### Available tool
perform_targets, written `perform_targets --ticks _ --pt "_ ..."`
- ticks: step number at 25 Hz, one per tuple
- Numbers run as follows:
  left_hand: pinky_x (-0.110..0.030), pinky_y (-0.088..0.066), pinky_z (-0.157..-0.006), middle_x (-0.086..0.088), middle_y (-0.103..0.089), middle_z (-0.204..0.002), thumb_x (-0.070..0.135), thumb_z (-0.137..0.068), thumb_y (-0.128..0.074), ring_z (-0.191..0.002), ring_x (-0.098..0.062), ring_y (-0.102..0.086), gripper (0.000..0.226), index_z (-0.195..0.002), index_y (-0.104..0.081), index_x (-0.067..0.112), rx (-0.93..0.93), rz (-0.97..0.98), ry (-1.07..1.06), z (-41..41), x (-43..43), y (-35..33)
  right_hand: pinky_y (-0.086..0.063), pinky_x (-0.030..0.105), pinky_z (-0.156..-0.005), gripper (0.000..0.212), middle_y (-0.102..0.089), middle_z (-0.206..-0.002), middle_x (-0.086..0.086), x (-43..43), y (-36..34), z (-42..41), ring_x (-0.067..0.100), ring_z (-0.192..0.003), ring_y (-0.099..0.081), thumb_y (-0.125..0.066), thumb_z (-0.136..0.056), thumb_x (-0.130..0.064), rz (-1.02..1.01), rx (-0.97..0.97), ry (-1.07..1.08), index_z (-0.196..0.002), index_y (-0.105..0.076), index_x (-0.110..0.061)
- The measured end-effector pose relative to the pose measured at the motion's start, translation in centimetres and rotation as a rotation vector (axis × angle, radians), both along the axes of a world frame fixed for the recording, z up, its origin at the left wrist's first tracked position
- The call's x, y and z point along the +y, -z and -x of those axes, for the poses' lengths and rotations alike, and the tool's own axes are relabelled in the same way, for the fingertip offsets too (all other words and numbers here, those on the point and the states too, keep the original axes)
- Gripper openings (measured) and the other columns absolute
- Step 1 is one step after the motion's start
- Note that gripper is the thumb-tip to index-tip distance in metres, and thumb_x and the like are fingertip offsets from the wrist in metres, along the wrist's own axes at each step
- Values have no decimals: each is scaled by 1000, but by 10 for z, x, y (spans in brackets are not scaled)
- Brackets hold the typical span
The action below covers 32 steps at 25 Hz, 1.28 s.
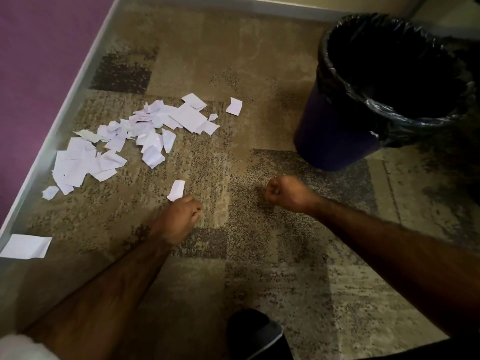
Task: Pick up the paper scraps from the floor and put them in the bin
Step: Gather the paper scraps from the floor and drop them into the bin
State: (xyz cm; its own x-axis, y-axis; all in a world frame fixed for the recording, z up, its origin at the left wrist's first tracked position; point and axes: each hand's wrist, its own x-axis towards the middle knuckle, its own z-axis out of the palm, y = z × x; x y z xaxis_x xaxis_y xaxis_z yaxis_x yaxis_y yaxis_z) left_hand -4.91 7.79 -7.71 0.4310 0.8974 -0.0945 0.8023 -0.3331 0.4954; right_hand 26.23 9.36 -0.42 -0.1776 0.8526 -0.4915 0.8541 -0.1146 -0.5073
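Several white paper scraps [135, 133] lie scattered on the patterned carpet at the left, near the wall. One single scrap [176, 190] lies just beyond my left hand [179, 219], which is closed into a fist right next to it; whether they touch I cannot tell. My right hand [283, 194] is also a closed fist, hovering over bare carpet with nothing visible in it. A larger scrap [26, 246] lies alone by the baseboard at the far left. The dark bin [337, 126] with a black liner stands at the upper right, its mouth open.
A purple wall [33, 61] with a pale baseboard [78, 81] runs along the left. A dark shoe [254, 333] shows at the bottom centre. Carpet [233, 61] stretches between the scraps and the bin.
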Motion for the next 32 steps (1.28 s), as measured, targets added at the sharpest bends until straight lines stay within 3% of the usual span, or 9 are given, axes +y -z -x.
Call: perform_targets --ticks 4,8,13,15,19,23,26,29,32 --pt "-35 -50 -77 -2 -56 -90 2 -89 -56 -84 -20 -59 12 -87 -58 13 280 -13 290 -5 13 -5 -54 26 -66 8 -69 -88 -8 3 3 7 11 -82 -66 -63 -91 -21 3 -10 -39 -86 -67 -25" --pt "-34 -50 -70 -4 -58 -89 -2 -76 -64 -82 -21 -59 20 -88 -60 13 343 -153 350 -10 6 -15 -59 33 -70 8 -71 -87 -6 13 -2 20 13 -82 -68 -63 -90 -21 -35 -9 -81 -85 -68 -24" --pt "-23 -37 -61 2 -53 -73 2 -84 -57 -64 -8 -47 11 -75 -54 7 -87 222 -80 -31 20 -48 -51 23 -64 7 -69 -84 -9 19 -37 26 3 -74 -63 -63 -92 -19 -124 89 -79 -89 -70 -17" --pt "-19 -43 -61 -2 -59 -76 6 -87 -59 -65 -11 -52 7 -80 -57 7 -306 174 -119 -67 39 -92 -49 22 -62 6 -68 -78 -10 27 -75 21 2 -67 -61 -66 -91 -18 -276 140 -43 -87 -71 -15" --pt "-16 -33 -51 8 -56 -68 21 -85 -65 -58 -2 -46 9 -78 -59 18 -545 -97 -37 -187 105 -224 -51 28 -64 8 -71 -77 1 48 -194 -23 8 -68 -62 -68 -86 -16 -711 267 284 -87 -72 -10" --pt "-21 -45 -64 10 -65 -75 23 -84 -66 -68 -4 -58 7 -79 -69 19 -631 -192 16 -279 142 -302 -59 46 -66 21 -74 -81 13 42 -266 -86 28 -71 -72 -64 -85 -24 -927 181 675 -91 -71 -5" --pt "-24 -51 -71 9 -66 -87 27 -75 -77 -77 -6 -60 16 -87 -68 21 -612 -192 23 -283 155 -305 -62 40 -70 18 -73 -85 2 29 -268 -108 15 -75 -72 -64 -88 -31 -961 49 830 -95 -71 -16" --pt "-27 -51 -81 5 -57 -103 25 -73 -77 -90 -10 -57 30 -99 -62 24 -585 -214 37 -249 159 -287 -61 32 -73 18 -71 -86 -7 31 -264 -96 4 -77 -69 -60 -87 -37 -1103 -3 836 -94 -70 -23" --pt "-26 -42 -75 3 -54 -87 27 -80 -68 -82 -15 -54 13 -76 -56 23 -555 -316 -165 -172 152 -242 -59 32 -68 20 -70 -80 -7 55 -249 -54 6 -72 -68 -59 -84 -38 -1173 108 679 -88 -70 -22"
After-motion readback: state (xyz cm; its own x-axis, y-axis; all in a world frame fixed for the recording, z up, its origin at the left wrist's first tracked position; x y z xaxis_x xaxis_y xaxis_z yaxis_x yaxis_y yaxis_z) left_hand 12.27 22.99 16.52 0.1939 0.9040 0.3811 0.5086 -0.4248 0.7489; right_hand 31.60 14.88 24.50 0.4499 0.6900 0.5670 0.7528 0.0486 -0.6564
